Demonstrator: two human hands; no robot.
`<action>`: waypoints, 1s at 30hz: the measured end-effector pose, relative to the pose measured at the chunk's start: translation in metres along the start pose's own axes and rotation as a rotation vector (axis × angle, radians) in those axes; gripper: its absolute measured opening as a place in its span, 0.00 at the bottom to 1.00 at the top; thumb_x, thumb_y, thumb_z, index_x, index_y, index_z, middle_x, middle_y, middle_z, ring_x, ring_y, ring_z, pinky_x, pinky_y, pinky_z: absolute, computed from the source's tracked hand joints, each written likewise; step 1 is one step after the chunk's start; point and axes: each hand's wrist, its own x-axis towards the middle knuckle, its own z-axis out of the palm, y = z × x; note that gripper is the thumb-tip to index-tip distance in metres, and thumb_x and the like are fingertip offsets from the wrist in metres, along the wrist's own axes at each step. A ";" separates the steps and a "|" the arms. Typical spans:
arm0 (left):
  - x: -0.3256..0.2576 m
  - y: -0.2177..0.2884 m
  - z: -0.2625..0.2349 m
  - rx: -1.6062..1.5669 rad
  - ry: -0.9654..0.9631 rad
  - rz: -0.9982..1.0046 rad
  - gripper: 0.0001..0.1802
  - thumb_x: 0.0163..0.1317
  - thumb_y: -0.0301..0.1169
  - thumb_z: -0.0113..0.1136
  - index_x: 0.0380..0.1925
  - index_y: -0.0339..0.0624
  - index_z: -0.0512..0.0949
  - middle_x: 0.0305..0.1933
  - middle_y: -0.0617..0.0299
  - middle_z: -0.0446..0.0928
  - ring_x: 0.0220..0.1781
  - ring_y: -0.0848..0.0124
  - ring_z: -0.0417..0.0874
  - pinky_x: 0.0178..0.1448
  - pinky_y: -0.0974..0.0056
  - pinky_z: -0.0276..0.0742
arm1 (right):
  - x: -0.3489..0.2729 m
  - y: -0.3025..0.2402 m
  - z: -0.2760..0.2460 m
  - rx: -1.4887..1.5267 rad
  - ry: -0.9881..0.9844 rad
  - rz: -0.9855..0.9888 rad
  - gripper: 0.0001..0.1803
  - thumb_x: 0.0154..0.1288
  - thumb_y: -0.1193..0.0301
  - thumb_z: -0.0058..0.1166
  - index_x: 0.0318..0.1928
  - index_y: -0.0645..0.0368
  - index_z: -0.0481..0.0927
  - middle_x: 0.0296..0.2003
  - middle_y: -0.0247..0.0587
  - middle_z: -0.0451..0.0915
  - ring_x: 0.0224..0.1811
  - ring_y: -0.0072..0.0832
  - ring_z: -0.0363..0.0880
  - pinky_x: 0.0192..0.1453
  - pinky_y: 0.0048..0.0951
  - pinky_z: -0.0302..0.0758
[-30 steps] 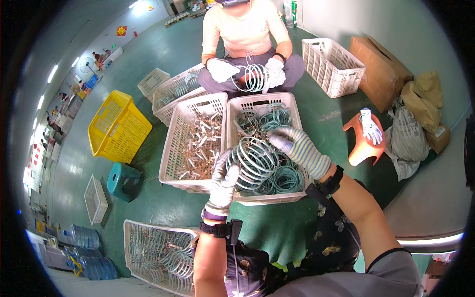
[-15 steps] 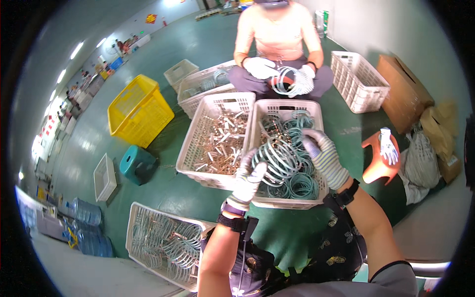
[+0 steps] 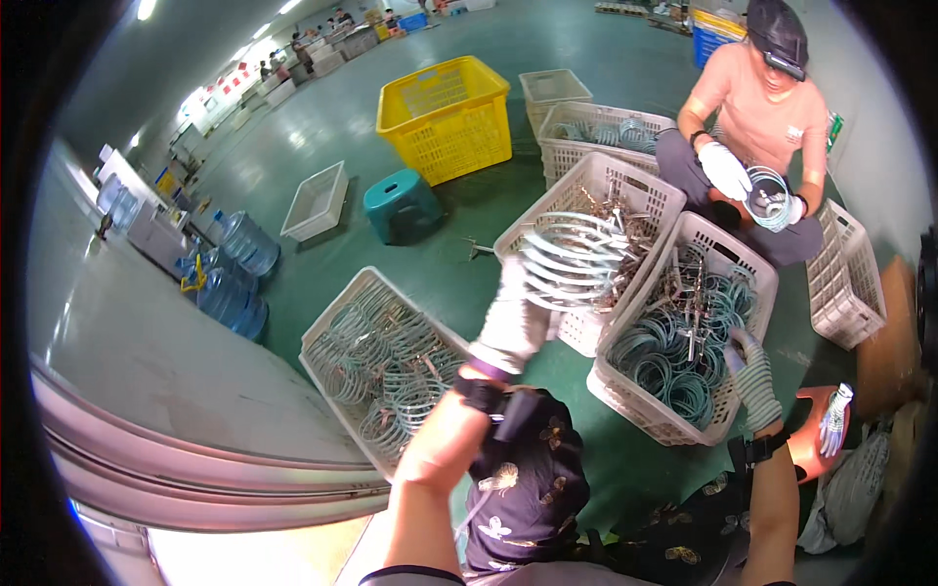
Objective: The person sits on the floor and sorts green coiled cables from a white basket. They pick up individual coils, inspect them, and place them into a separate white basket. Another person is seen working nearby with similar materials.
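Note:
My left hand [image 3: 520, 317], in a pale knitted glove blurred by motion, is closed on a bundle of pale rings [image 3: 575, 259]. The bundle is held over a white crate [image 3: 532, 217] of copper-coloured and white small parts. Over the right side of another white crate [image 3: 640, 415], my right hand [image 3: 754, 379] wears a striped glove. Its fingers are stretched out and apart, with nothing seen in them. Blue-green wire-like rings [image 3: 674, 371] lie heaped in that crate, with metal pieces on top. Whether the right fingertips touch the rings is unclear.
At lower left, a white crate [image 3: 315, 354] holds many similar rings. Beyond it are a white tray [image 3: 318, 203], a teal stool [image 3: 401, 195] and a yellow crate [image 3: 445, 127]. A co-worker [image 3: 762, 122] sits at far right holding rings. An orange stool [image 3: 809, 430] bears a glove.
My left hand has lifted the bundle of rings from the right-hand crate and carried it left. My right hand has come away from the bundle. The view has turned leftward.

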 end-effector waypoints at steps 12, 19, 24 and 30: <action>-0.215 0.145 -0.278 0.389 0.902 0.347 0.38 0.59 0.61 0.63 0.60 0.47 0.71 0.52 0.64 0.79 0.47 0.67 0.80 0.50 0.62 0.79 | -0.010 -0.005 0.023 -0.148 -0.319 -0.012 0.15 0.63 0.78 0.56 0.51 0.64 0.79 0.37 0.40 0.78 0.34 0.25 0.75 0.40 0.28 0.74; -0.263 0.132 -0.300 0.637 1.192 0.172 0.35 0.63 0.58 0.60 0.62 0.45 0.72 0.51 0.64 0.79 0.46 0.68 0.78 0.47 0.60 0.76 | -0.014 -0.012 0.021 -0.058 -0.398 0.080 0.15 0.64 0.76 0.56 0.52 0.64 0.79 0.33 0.35 0.77 0.32 0.21 0.74 0.40 0.26 0.74; -0.297 0.150 -0.318 0.711 1.198 -0.020 0.38 0.62 0.59 0.59 0.63 0.45 0.71 0.56 0.62 0.78 0.51 0.63 0.78 0.50 0.57 0.75 | -0.017 -0.016 0.006 -0.136 -0.384 -0.043 0.16 0.64 0.71 0.57 0.51 0.64 0.79 0.41 0.48 0.82 0.42 0.38 0.81 0.49 0.35 0.77; -0.231 0.160 -0.227 1.115 0.991 0.286 0.39 0.65 0.50 0.61 0.70 0.42 0.63 0.67 0.55 0.69 0.65 0.61 0.70 0.69 0.54 0.65 | -0.014 -0.043 -0.013 -0.113 -0.432 -0.039 0.18 0.66 0.67 0.57 0.53 0.63 0.79 0.45 0.53 0.83 0.48 0.41 0.83 0.54 0.37 0.78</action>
